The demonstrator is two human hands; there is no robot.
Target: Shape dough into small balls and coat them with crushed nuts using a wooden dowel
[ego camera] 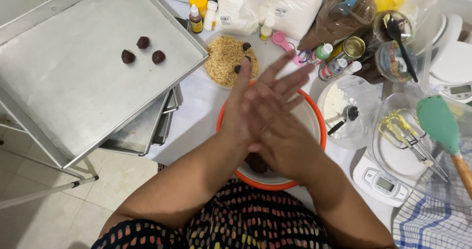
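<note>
Trays [73, 82] come first: I count one big metal one on top with three dark dough balls [143, 42], and more stacked beneath, partly hidden. Next, one orange-rimmed bowl [320, 126] with a dark dough lump [255, 164] in it, mostly covered by my arms. One crumb bowl [223, 62] holds three balls, one half hidden. My left hand [241, 111] and right hand [278, 114] press flat together above the orange bowl, fingers straight; whatever lies between them I can't tell.
</note>
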